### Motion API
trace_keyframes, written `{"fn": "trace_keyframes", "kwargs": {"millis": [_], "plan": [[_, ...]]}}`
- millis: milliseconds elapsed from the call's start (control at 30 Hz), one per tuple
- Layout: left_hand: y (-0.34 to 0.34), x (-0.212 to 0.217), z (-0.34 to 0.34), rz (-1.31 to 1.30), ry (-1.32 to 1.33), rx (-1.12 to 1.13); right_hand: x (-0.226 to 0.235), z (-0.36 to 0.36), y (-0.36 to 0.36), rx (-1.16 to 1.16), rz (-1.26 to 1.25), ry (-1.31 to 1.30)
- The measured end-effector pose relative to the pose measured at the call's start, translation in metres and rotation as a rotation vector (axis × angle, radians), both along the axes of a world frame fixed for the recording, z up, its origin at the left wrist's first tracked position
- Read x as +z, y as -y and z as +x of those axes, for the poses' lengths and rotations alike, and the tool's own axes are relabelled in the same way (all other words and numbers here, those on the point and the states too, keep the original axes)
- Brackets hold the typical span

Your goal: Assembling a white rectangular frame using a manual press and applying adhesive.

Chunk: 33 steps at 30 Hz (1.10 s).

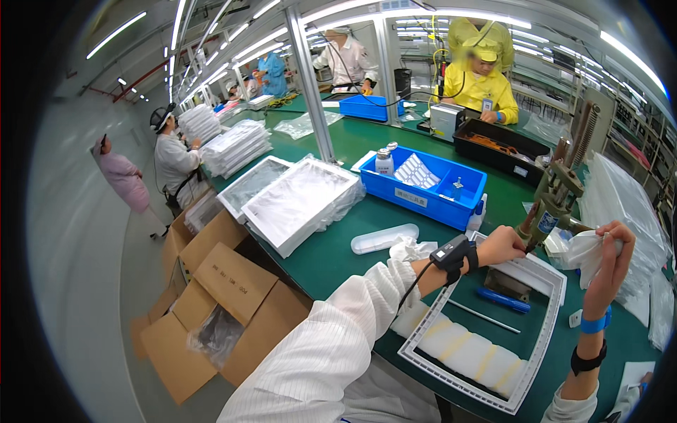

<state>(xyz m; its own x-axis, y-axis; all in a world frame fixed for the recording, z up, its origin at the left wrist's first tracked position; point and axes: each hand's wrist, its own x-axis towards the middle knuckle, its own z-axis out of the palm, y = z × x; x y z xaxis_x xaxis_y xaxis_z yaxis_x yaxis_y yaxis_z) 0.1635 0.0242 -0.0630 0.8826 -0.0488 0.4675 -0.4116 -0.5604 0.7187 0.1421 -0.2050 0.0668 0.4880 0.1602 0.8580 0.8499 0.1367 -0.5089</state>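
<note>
By the press (549, 213), right fingers (625, 245) clasp cloth (587, 249); grip of left fingers (520, 246) seems hidden.

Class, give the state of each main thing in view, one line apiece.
White frame: lying flat
Left hand: fingers at the frame's far edge, grip unclear
Right hand: raised, fingers bent against white material
Blue pen-shaped tool: lying inside the frame's opening
Blue tray: open, holding bottles
Black bin: open, partly filled
Clear case: lying, seemingly closed
Cardboard box: open, flaps spread
</note>
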Motion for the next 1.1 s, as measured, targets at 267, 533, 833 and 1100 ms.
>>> {"fn": "trace_keyframes", "kwargs": {"millis": [267,533,833,1100], "plan": [[-0.001,-0.004,-0.002,-0.030,0.011,0.010,-0.001,0.001,-0.001,-0.029,0.000,-0.019],[0.011,-0.004,0.007,-0.010,0.063,-0.022,0.002,-0.004,0.008,-0.063,0.015,-0.025],[-0.001,0.001,0.007,0.057,-0.091,0.025,-0.028,-0.018,0.004,-0.024,0.020,0.123],[0.007,0.009,-0.002,0.063,-0.120,0.040,-0.011,-0.014,0.008,0.091,0.006,0.028]]}}
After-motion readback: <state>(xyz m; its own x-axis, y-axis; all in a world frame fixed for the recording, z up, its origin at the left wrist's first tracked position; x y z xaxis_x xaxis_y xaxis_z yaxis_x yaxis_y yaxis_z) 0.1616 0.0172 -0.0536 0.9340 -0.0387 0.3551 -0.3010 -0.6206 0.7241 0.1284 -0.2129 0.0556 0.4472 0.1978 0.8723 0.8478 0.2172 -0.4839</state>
